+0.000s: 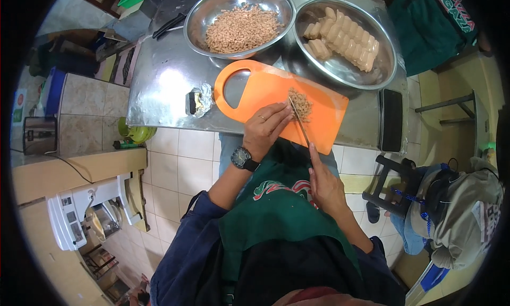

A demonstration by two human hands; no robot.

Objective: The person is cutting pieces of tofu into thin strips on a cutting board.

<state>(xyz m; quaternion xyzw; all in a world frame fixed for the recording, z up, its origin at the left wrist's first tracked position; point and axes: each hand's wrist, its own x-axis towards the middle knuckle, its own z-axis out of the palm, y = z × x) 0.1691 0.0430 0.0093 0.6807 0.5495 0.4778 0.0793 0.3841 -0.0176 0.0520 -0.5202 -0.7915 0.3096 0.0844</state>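
An orange cutting board (263, 91) with a handle hole lies slantwise at the near edge of the metal table. My right hand (325, 184) is closed around a knife (300, 121), whose blade points away over the board. Small chopped light-brown pieces (301, 105) are heaped beside the blade, mostly on its right. My left hand (265, 126), with a ring and a wristwatch, rests on the board left of the blade. Its fingers are pressed together with the tips near the knife; whatever lies under them is hidden.
Beyond the board stand a steel bowl (192, 34) of chopped pieces (241, 29) and another steel bowl (390, 67) with rows of tan sausage-shaped pieces (353, 38). Crumpled foil (203, 101) lies left, a black phone-like slab (391, 120) right. A dark stool (385, 186) stands at right.
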